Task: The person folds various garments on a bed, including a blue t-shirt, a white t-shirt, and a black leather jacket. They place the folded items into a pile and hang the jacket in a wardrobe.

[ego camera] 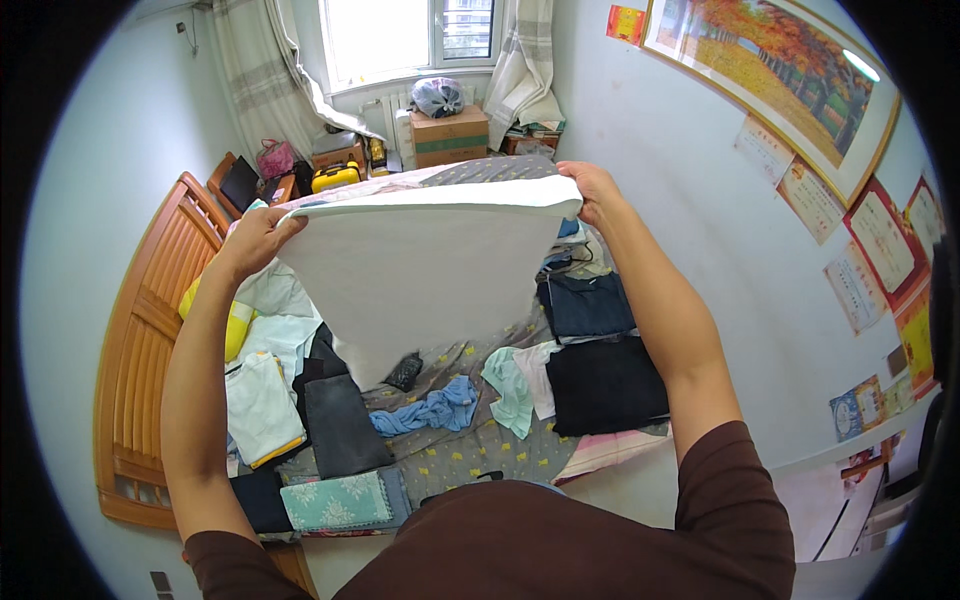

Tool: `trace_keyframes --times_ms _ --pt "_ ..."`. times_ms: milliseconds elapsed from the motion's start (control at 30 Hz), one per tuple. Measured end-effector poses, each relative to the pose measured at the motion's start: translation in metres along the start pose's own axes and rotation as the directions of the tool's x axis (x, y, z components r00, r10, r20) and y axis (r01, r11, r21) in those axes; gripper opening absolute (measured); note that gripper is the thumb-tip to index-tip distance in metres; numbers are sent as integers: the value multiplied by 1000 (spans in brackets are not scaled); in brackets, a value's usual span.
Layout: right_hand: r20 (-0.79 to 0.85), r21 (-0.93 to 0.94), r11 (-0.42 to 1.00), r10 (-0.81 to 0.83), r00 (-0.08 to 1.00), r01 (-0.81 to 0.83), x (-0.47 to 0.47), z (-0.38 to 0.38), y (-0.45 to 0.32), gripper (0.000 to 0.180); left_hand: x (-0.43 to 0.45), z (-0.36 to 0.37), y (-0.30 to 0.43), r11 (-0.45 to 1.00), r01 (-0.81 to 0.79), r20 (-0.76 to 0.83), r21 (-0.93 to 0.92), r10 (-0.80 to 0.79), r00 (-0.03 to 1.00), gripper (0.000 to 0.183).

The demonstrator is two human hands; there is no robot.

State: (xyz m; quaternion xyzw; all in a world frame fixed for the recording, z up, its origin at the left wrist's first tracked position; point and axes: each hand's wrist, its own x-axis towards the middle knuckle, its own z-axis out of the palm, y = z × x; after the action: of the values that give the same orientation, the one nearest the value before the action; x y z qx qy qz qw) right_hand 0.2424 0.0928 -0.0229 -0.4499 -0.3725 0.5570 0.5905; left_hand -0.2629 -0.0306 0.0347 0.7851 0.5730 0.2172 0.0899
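Observation:
A white cloth (427, 270) hangs spread out in the air over the bed, its lower end narrowing near the patterned grey sheet. My left hand (262, 234) grips its upper left corner, and my right hand (589, 189) its upper right corner. Below the cloth lie a crumpled blue garment (431, 409) and a small black bundle (405, 373). A pale green garment (508, 390) rests beside a folded black cloth (607, 386) on the right. Folded white clothing (262, 409), dark grey folded trousers (345, 424) and a green floral towel (337, 501) are on the left.
A wooden headboard (142, 360) borders the bed on the left. Folded dark blue clothes (589, 304) form part of a row on the right. Beyond the bed stand a cardboard box (450, 136) with a filled plastic bag (438, 97) on top and a yellow case (336, 176).

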Motion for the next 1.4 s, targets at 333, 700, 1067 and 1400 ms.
trace_keyframes --times_ms 333,700,1067,1400 --pt "-6 -226 974 15 1000 -16 -74 -83 170 11 -123 142 -37 961 73 -77 266 -55 995 14" --pt "-58 -783 614 94 994 -103 -238 -236 459 12 -381 450 -54 851 519 123 -86 -508 853 19" --pt "-97 -948 237 420 902 -213 -334 -317 611 27 -505 581 -60 742 630 593 231 -620 513 26" --pt "198 -792 610 305 931 -32 -98 -124 628 26 -458 620 -103 356 907 -46 -223 -934 355 47"
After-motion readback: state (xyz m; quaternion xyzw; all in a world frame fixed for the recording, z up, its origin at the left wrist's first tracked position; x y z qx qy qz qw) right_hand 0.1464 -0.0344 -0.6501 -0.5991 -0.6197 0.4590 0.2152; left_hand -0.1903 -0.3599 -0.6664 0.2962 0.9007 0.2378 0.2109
